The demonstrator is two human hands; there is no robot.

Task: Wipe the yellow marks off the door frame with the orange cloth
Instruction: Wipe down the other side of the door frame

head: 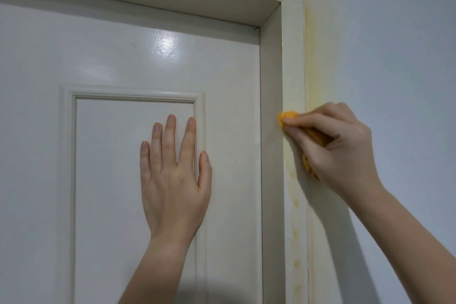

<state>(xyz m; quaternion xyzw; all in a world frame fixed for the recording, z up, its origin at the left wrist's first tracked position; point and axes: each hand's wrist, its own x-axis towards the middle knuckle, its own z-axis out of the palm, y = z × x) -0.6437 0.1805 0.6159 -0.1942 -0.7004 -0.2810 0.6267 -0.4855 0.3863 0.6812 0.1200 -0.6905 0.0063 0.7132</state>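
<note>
Glossy white panelled door [118, 57], shut within its frame, with the left hand [170, 180] laid flat against the raised panel, fingers straight and slightly spread, grasping nothing; the placement appears to serve as a brace for the body and to steady the door while the other hand works. To its right stands the cream-painted vertical door frame [293, 57], whose front face carries a column of faint yellow marks [296, 264] running from just below the cloth towards the lower edge of the view; these look not yet wiped, whereas the face above the cloth appears largely plain. The crumpled orange cloth [286, 118] is pressed to the frame's face at mid-height, bunched to a small pad, presumably to concentrate pressure. The right hand [340, 148] pinches it between thumb and curled fingers, a tail of cloth showing beneath the palm. A yellowish smear also tints the pale grey wall [394, 57] beside the frame.
</note>
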